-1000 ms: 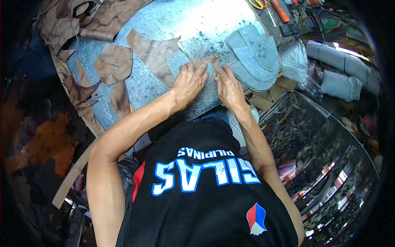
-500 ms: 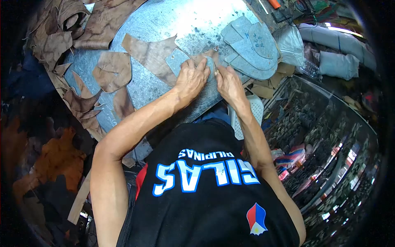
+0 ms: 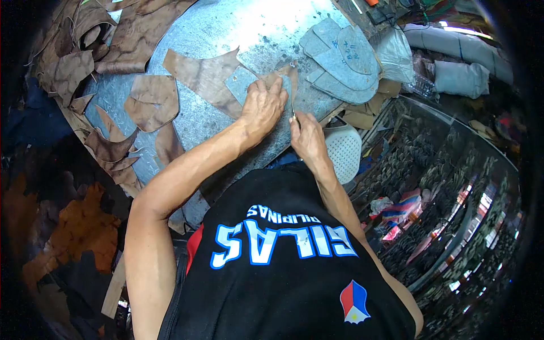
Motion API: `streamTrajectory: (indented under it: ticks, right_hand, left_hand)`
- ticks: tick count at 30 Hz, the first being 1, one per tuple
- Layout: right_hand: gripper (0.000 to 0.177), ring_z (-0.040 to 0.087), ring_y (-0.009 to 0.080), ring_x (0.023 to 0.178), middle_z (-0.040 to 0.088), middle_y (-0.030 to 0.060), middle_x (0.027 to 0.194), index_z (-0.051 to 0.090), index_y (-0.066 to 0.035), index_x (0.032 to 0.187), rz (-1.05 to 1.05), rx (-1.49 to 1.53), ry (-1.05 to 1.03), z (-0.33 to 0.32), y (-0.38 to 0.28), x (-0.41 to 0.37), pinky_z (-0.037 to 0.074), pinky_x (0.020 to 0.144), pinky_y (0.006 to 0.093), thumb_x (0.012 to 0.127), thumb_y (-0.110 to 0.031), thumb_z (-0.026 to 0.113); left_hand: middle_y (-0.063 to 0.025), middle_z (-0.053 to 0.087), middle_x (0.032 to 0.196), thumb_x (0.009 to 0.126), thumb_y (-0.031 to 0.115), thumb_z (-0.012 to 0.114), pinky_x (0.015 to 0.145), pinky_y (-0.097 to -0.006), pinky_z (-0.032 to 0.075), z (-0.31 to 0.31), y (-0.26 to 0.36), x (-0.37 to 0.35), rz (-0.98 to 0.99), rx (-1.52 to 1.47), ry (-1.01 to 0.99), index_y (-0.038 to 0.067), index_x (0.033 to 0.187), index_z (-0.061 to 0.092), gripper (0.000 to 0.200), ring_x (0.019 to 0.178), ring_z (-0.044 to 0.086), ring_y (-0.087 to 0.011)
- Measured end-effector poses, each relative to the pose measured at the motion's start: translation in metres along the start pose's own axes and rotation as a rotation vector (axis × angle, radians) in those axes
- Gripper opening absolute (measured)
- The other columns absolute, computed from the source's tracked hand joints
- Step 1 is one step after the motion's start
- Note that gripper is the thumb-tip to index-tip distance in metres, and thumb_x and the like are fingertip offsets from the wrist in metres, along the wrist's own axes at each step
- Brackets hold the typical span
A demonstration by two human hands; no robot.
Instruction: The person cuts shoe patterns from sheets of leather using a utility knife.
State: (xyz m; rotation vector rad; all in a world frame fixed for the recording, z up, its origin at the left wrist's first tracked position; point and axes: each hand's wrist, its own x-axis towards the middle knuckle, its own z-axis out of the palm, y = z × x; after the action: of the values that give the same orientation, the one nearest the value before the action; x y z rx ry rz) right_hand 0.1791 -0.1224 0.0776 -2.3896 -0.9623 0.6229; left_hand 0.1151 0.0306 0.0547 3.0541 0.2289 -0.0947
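Observation:
My left hand (image 3: 263, 107) lies with its fingers apart, pressing a grey template (image 3: 239, 80) onto a piece of brown leather (image 3: 275, 76) on the metal-topped table (image 3: 195, 31). Just right of it, my right hand (image 3: 307, 135) is closed around a thin knife (image 3: 293, 110), whose blade points away from me toward a narrow strip of leather beside the template. A larger brown leather piece (image 3: 204, 76) reaches out to the left from under the template. Part of the template is hidden beneath my left hand.
Stacked grey templates (image 3: 345, 59) with handwriting lie to the right. Leather scraps (image 3: 152, 102) cover the table's left side, with a brown heap (image 3: 79, 71) behind. A perforated white stool (image 3: 343, 153) stands below the right edge, near a glass-topped surface (image 3: 442, 187) and wrapped rolls (image 3: 462, 78).
My right hand has moved back toward my body and slightly left, exposing the knife blade. More of the stool shows. The view has shifted slightly.

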Motion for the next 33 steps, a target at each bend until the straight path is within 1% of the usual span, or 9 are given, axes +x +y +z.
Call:
streamTrajectory:
  ticks: [4,9,13,15,18,21,24,29,33]
  right_hand:
    - [0.028,0.059,0.0488,0.087,0.059,0.0304,0.094,0.059,0.007,0.112,-0.031,0.010,0.066,0.005,0.002,-0.006,0.048,0.076,0.0523,0.094,-0.013,0.054]
    - [0.027,0.059,0.0486,0.089,0.060,0.0298,0.096,0.060,0.005,0.113,-0.011,-0.010,-0.063,-0.002,0.006,-0.011,0.049,0.078,0.0515,0.094,-0.013,0.054]
    - [0.029,0.060,0.0466,0.092,0.061,0.0285,0.100,0.061,0.004,0.115,-0.153,0.095,-0.033,-0.018,0.023,-0.010,0.049,0.083,0.0490,0.093,-0.014,0.056]
    - [0.033,0.060,0.0445,0.095,0.063,0.0268,0.104,0.060,0.003,0.119,-0.034,0.164,-0.180,-0.039,0.019,-0.005,0.048,0.087,0.0459,0.092,-0.016,0.059]
    - [0.035,0.061,0.0423,0.096,0.064,0.0226,0.105,0.060,0.001,0.123,-0.276,0.095,-0.337,-0.053,0.019,0.011,0.048,0.087,0.0439,0.091,-0.012,0.060]
    - [0.034,0.062,0.0393,0.095,0.065,0.0173,0.106,0.061,-0.004,0.123,-0.455,0.004,-0.480,-0.058,0.004,0.034,0.050,0.083,0.0437,0.089,-0.007,0.061]
    - [0.029,0.064,0.0367,0.092,0.066,0.0143,0.104,0.064,-0.007,0.117,-0.797,-0.108,-0.525,-0.043,0.000,0.061,0.053,0.078,0.0444,0.088,-0.007,0.061]
    - [0.030,0.065,0.0357,0.089,0.066,0.0128,0.104,0.063,-0.009,0.118,-0.909,-0.192,-0.647,-0.031,-0.012,0.083,0.055,0.075,0.0450,0.089,-0.008,0.059]
    - [0.032,0.064,0.0358,0.086,0.064,0.0128,0.103,0.062,-0.010,0.121,-0.927,-0.265,-0.690,-0.027,-0.019,0.086,0.054,0.073,0.0456,0.089,-0.009,0.059]
  left_hand:
    - [-0.0132,0.056,0.125,0.083,0.013,0.058,0.071,-0.0403,0.053,0.001,0.000,-0.001,-0.018,-0.059,0.026,0.005,0.109,0.061,0.028,0.089,0.061,-0.0322]
    - [-0.0147,0.054,0.126,0.082,0.012,0.058,0.070,-0.0427,0.054,0.000,-0.002,-0.003,-0.038,-0.125,0.061,0.003,0.107,0.060,0.026,0.089,0.061,-0.0331]
    - [-0.0148,0.054,0.115,0.081,0.016,0.065,0.079,-0.0427,0.052,-0.003,-0.008,-0.012,-0.136,-0.314,0.103,0.003,0.104,0.060,0.027,0.095,0.058,-0.0327]
    - [-0.0144,0.055,0.109,0.080,0.018,0.068,0.084,-0.0423,0.051,0.000,-0.012,-0.022,-0.204,-0.391,0.131,0.003,0.101,0.061,0.026,0.097,0.056,-0.0324]
    - [-0.0124,0.058,0.102,0.079,0.022,0.070,0.104,-0.0454,0.036,0.016,-0.026,-0.026,-0.065,-0.403,0.287,0.005,0.087,0.067,0.019,0.103,0.053,-0.0306]
    - [-0.0121,0.059,0.109,0.079,0.022,0.070,0.105,-0.0473,0.035,0.028,-0.040,-0.035,-0.018,-0.366,0.363,0.008,0.091,0.070,0.019,0.108,0.053,-0.0296]
    - [-0.0099,0.058,0.123,0.077,0.027,0.072,0.108,-0.0486,0.032,0.019,-0.042,-0.042,-0.144,-0.375,0.274,0.013,0.101,0.070,0.028,0.115,0.052,-0.0294]
    - [-0.0088,0.055,0.130,0.075,0.034,0.075,0.109,-0.0487,0.032,0.022,-0.041,-0.044,-0.265,-0.390,0.222,0.014,0.107,0.068,0.039,0.122,0.050,-0.0270]
    - [-0.0049,0.056,0.133,0.075,0.029,0.075,0.114,-0.0489,0.030,0.014,-0.047,-0.045,-0.270,-0.370,0.167,0.018,0.110,0.070,0.037,0.127,0.049,-0.0231]
